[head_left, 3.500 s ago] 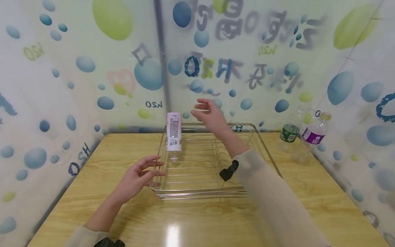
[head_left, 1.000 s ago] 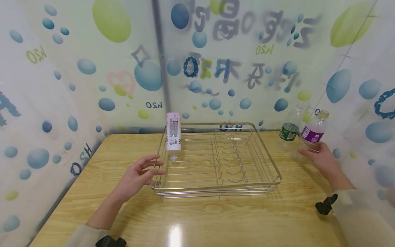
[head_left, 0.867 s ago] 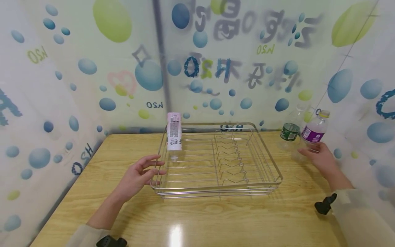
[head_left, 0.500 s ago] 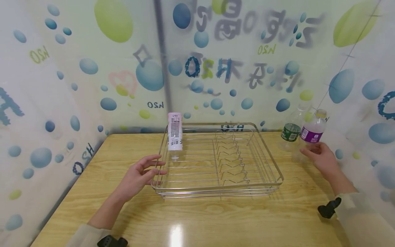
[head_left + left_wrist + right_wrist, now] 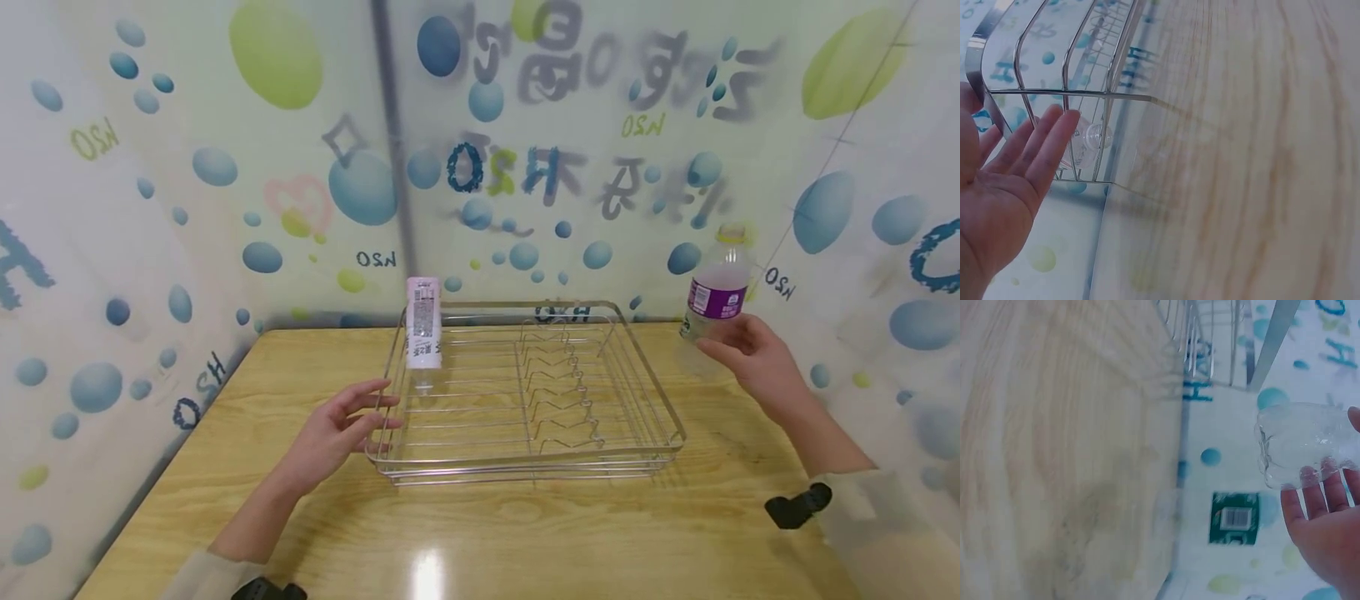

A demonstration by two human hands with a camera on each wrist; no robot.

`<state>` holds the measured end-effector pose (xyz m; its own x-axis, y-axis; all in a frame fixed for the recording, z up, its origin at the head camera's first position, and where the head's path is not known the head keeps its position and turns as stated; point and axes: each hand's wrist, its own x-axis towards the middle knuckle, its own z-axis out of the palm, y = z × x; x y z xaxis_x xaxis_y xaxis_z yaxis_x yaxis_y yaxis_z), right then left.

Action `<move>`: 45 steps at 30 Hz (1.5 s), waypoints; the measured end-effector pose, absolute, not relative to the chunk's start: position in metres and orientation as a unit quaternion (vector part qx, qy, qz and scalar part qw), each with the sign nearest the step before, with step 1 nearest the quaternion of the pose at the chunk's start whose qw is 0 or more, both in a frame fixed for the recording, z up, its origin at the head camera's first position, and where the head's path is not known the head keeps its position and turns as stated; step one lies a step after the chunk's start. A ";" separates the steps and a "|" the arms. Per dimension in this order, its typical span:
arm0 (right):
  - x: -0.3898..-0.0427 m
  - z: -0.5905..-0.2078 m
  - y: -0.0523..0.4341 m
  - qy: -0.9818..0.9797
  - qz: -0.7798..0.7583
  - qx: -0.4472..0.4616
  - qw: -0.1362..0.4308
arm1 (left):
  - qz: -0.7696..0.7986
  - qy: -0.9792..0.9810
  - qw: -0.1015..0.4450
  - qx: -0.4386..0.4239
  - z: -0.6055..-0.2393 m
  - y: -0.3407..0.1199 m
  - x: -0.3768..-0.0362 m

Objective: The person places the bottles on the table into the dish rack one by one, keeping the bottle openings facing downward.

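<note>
1 clear bottle with a purple label [image 5: 717, 292] is held in the air by the person's right hand [image 5: 750, 360], above the far right corner of the wooden table [image 5: 495, 533] and just right of the wire dish rack [image 5: 645, 375]. The fingers curl round the bottle's lower part; in the right wrist view the clear base [image 5: 1300, 445] rests against the fingertips [image 5: 1325, 490]. Behind that hand a second bottle with a green label [image 5: 1233, 518] stands on the table by the wall, mostly hidden in the head view.

The left hand [image 5: 330, 433] lies with fingers straight and slightly spread against the rack's near left corner; the left wrist view shows the fingertips [image 5: 1060, 125] touching the wires. Inside the rack, at its far left, a third bottle with a pink label [image 5: 422, 333] stands upside down, its cap [image 5: 1092, 135] poking between the wires. A dark strap [image 5: 798, 505] sits at the right sleeve. Bubble-patterned walls [image 5: 225, 167] enclose the table on 3 sides.
</note>
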<state>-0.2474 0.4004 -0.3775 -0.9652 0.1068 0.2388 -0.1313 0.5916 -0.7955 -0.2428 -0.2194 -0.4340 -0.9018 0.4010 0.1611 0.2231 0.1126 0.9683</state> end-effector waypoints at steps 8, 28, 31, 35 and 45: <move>-0.242 -0.352 0.358 -0.888 0.433 0.061 0.143 | 0.593 0.778 0.042 0.204 -0.433 -0.221 -0.239; -0.233 -0.335 0.277 -0.903 0.391 0.156 0.079 | 0.438 0.853 -0.145 0.243 -0.405 -0.195 -0.240; -0.234 -0.339 0.270 -0.907 0.371 0.178 0.088 | 0.455 0.832 -0.152 0.277 -0.396 -0.182 -0.241; -0.233 -0.343 0.262 -0.913 0.341 0.198 0.104 | 0.478 0.808 -0.144 0.314 -0.382 -0.162 -0.240; -0.223 -0.346 0.243 -0.921 0.295 0.236 0.099 | 0.556 0.768 -0.014 0.317 -0.366 -0.125 -0.243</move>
<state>-0.2232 0.2428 -0.3464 -0.8694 -0.3757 0.3210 -0.4923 0.7148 -0.4966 -0.2431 -0.1250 -0.3662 -0.7988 0.4713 0.3739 0.5022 0.1802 0.8458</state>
